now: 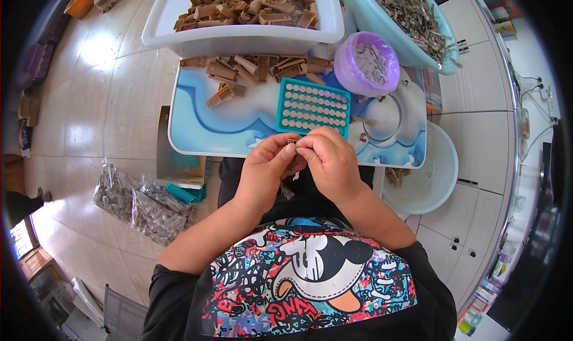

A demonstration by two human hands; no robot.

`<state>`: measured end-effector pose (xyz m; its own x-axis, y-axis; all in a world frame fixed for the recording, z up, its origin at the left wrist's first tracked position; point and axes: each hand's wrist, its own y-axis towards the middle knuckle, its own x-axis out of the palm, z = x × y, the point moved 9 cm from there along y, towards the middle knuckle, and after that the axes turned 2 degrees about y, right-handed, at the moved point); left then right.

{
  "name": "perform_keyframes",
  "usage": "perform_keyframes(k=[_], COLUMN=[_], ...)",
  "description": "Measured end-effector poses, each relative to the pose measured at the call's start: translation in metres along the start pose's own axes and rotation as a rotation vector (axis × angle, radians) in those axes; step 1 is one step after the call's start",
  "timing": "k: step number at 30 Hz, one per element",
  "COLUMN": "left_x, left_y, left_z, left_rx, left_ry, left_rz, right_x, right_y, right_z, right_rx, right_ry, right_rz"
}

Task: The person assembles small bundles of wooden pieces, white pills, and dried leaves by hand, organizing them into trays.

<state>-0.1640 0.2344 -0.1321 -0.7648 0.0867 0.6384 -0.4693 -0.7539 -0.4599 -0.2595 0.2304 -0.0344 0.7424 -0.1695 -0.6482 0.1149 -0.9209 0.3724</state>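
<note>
My left hand (262,169) and my right hand (332,165) meet just in front of the table's near edge. Between their fingertips is a small brown plastic piece (292,142), mostly covered by the fingers. Greyish strands (287,192) dangle beneath the left hand; whether they join the piece is hidden. Both hands are closed in a pinch. Right beyond the fingertips lies a teal tray (279,107) holding rows of round silvery discs (310,105). Loose brown plastic casings (222,72) are strewn over the far part of the blue-and-white table (233,123).
A white tub (239,42) heaped with brown casings stands at the back. Beside it are a purple lined bucket (352,78) of grey pieces and a pale teal basin (439,25) of stranded bundles. Another basin (436,174) sits lower right. Clear bags (143,204) lie on the floor at left.
</note>
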Motion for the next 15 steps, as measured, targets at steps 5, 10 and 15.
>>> perform_keyframes(k=[5,10,15], left_x=[-0.005,-0.017,-0.021], left_y=[-0.003,-0.004,-0.006], left_z=[0.002,0.01,0.018], left_rx=[-0.012,0.005,0.053], left_ry=[-0.037,-0.071,-0.107], left_rz=[0.07,0.061,0.024], right_x=[0.006,0.008,0.022], right_y=[0.003,0.029,0.08], right_z=[-0.01,0.008,0.001], right_rx=[-0.106,0.065,-0.054], right_ry=[-0.039,0.27,-0.069], right_rz=[-0.011,-0.122,-0.073])
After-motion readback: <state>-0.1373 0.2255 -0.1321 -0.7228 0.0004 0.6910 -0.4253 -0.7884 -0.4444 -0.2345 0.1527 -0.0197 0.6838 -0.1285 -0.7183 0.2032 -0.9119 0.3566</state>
